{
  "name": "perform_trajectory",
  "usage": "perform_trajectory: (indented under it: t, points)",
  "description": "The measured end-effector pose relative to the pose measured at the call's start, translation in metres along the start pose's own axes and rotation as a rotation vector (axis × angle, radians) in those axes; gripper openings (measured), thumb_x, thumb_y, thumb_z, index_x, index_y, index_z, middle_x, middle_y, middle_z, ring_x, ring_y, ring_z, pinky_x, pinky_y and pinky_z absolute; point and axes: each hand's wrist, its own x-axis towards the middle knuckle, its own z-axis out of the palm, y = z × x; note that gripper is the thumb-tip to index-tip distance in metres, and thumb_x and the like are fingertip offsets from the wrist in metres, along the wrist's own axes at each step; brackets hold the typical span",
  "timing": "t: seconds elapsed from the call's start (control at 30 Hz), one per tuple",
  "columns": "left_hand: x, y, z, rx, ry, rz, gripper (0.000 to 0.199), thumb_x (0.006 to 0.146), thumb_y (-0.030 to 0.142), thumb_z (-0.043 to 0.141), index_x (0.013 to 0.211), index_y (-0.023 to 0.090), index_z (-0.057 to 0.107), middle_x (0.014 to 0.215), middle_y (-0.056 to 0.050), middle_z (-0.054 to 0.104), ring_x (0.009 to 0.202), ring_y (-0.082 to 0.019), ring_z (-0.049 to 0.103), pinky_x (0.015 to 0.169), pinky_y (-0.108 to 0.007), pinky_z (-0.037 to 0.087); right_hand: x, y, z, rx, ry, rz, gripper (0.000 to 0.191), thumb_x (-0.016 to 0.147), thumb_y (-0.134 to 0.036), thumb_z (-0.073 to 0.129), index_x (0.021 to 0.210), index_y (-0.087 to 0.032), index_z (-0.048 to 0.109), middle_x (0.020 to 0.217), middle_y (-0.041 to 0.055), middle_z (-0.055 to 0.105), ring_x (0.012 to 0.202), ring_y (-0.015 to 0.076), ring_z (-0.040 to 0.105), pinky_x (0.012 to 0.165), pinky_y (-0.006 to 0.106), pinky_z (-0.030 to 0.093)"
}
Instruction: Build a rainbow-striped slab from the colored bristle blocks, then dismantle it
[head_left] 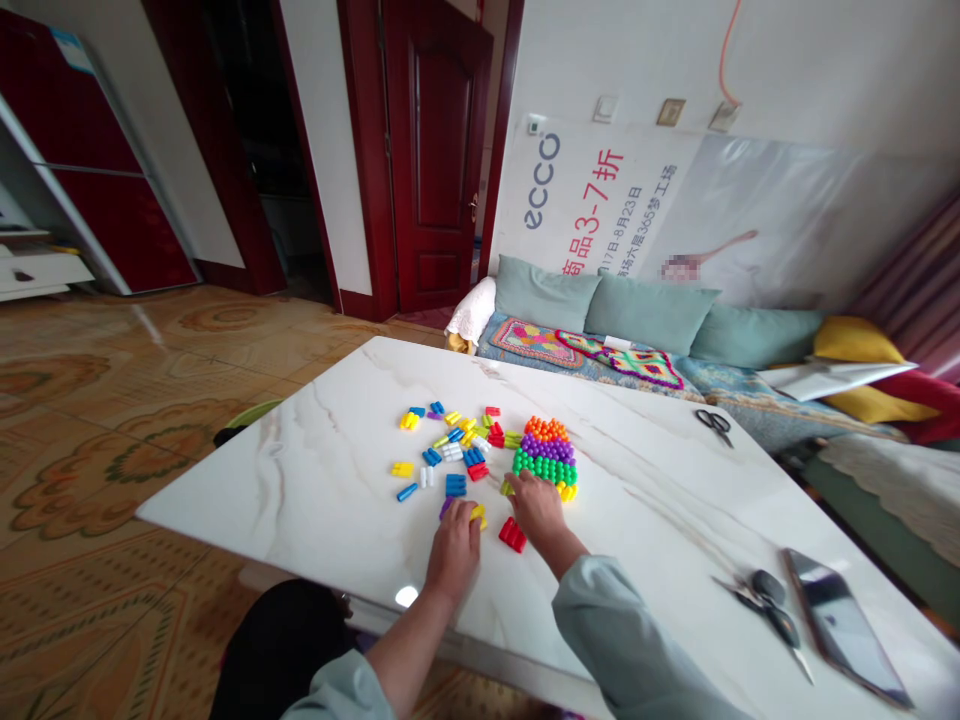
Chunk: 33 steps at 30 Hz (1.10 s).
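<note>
Rows of orange, purple, green and yellow beads form a block (546,455) on the white table. My right hand (536,508) is at its lower left edge, fingertips pressed together beside a small lime-green piece (507,488); what they pinch is hidden. My left hand (454,550) rests low over the table, fingers curled together between a purple piece (446,507) and a yellow piece (478,515). Whether it holds either one is hidden. Red tube-shaped pieces (513,535) lie side by side between my hands. Blue pieces (455,485) sit just beyond my left hand.
Several loose yellow, blue, white and red pieces (452,452) are scattered left of the bead block. On the marble-look table (315,470), black scissors (714,426) lie far right; pliers-like cutters (772,610) and a phone (847,625) lie near right. A sofa (660,345) stands behind.
</note>
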Motion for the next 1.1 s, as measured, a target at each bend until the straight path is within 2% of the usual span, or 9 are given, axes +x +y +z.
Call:
perform_trajectory:
  t: [0.13,0.33,0.47,0.57,0.67,0.83,0.9,1.0,1.1]
  points:
    - [-0.002,-0.007,0.006,-0.036,0.052,0.0,0.024,0.094,0.02,0.036,0.109,0.017,0.055,0.101,-0.011,0.062,0.101,-0.023,0.06,0.088,-0.04,0.051,0.001,-0.005,0.006,0.011,-0.023,-0.005,0.02,0.089,-0.017,0.047,0.094,-0.016,0.067,0.094,0.0101,0.068,0.083,0.0189,0.064,0.07,0.029,0.038]
    - [-0.005,-0.02,0.018,-0.086,0.164,-0.088,0.034,0.095,0.024,0.034,0.123,0.01,0.048,0.118,-0.019,0.061,0.113,-0.026,0.059,0.094,-0.043,0.049,-0.015,-0.014,0.004,0.057,-0.034,-0.114,0.015,0.083,-0.02,0.054,0.085,-0.018,0.069,0.087,0.0067,0.068,0.084,0.0184,0.062,0.076,0.03,0.036]
    - [-0.003,-0.017,0.014,-0.126,0.131,-0.116,0.035,0.094,0.025,0.033,0.122,0.011,0.049,0.117,-0.019,0.062,0.112,-0.026,0.059,0.091,-0.042,0.05,-0.024,-0.023,-0.004,0.11,0.037,-0.161,0.025,0.083,-0.031,0.057,0.106,-0.023,0.065,0.104,0.0062,0.065,0.097,0.0211,0.058,0.082,0.032,0.036]
    - [-0.001,-0.01,0.008,-0.166,0.115,-0.134,0.032,0.093,0.023,0.034,0.12,0.013,0.049,0.113,-0.016,0.063,0.107,-0.024,0.062,0.089,-0.038,0.051,-0.023,-0.035,-0.006,0.177,0.112,-0.243,0.036,0.084,-0.024,0.055,0.12,-0.023,0.057,0.114,0.0066,0.062,0.103,0.0211,0.054,0.083,0.032,0.038]
    - [0.001,-0.004,0.002,-0.191,0.097,-0.166,0.03,0.092,0.02,0.037,0.12,0.016,0.047,0.107,-0.013,0.065,0.098,-0.022,0.065,0.083,-0.035,0.052,-0.016,-0.051,-0.003,0.177,0.076,-0.309,0.032,0.086,-0.013,0.05,0.116,-0.02,0.058,0.104,0.0072,0.065,0.098,0.0202,0.055,0.079,0.03,0.041]
    - [0.001,-0.005,0.001,-0.208,0.144,-0.156,0.033,0.091,0.022,0.037,0.123,0.016,0.044,0.105,-0.012,0.064,0.093,-0.021,0.065,0.081,-0.034,0.052,-0.009,-0.066,-0.004,0.161,0.073,-0.253,0.029,0.084,-0.005,0.046,0.106,-0.015,0.062,0.1,0.0109,0.063,0.093,0.0217,0.056,0.07,0.028,0.044]
    - [0.001,-0.007,0.003,-0.214,0.15,-0.146,0.035,0.091,0.022,0.038,0.124,0.015,0.043,0.1,-0.01,0.064,0.09,-0.02,0.065,0.082,-0.034,0.052,-0.012,-0.057,-0.009,0.186,0.129,-0.21,0.031,0.086,-0.008,0.044,0.111,-0.016,0.06,0.106,0.0118,0.06,0.095,0.0214,0.056,0.072,0.028,0.044]
    - [-0.001,-0.011,0.006,-0.211,0.132,-0.156,0.038,0.089,0.019,0.04,0.126,0.014,0.042,0.092,-0.008,0.063,0.082,-0.018,0.064,0.079,-0.034,0.053,-0.02,-0.023,-0.011,0.375,0.328,-0.039,0.034,0.087,-0.013,0.041,0.118,-0.017,0.057,0.108,0.011,0.058,0.089,0.0181,0.058,0.075,0.027,0.046]
    - [-0.003,-0.013,0.009,-0.194,0.136,-0.137,0.039,0.088,0.018,0.042,0.127,0.014,0.042,0.093,-0.009,0.063,0.081,-0.018,0.064,0.077,-0.034,0.053,-0.034,0.024,0.0,0.624,0.47,0.202,0.023,0.082,-0.024,0.046,0.097,-0.017,0.061,0.096,0.0094,0.062,0.076,0.0171,0.059,0.071,0.028,0.048]
